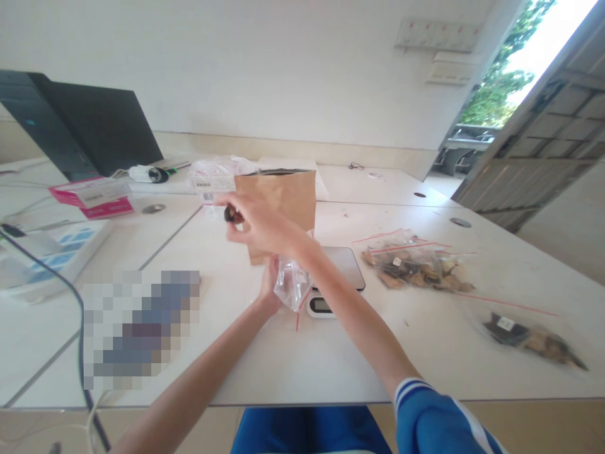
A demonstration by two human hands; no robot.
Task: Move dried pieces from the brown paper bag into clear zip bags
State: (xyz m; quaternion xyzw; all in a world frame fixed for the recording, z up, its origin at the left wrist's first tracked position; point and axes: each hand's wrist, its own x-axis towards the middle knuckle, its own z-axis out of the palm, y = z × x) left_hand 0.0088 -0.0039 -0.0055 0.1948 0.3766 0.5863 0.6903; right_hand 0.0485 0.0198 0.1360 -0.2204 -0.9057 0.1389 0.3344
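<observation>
My right hand [265, 221] pinches a small dark piece [230, 214] between its fingertips, in front of an upright kraft paper bag [278, 202]. My left hand [269, 287] grips a clear zip bag [292, 284] with red seal lines, low and just beneath my right wrist. A flat digital kitchen scale [343, 268] sits right of that bag, and its display [320, 305] faces me. The paper bag's lower corner is hidden behind my right hand and forearm.
Two zip bags of dried brown pieces lie to the right: one [416, 265] beyond the scale, one [529, 340] near the desk's right side. A pink box [92, 198], a black monitor [94, 126] and a pixelated blurred object [139, 328] occupy the left.
</observation>
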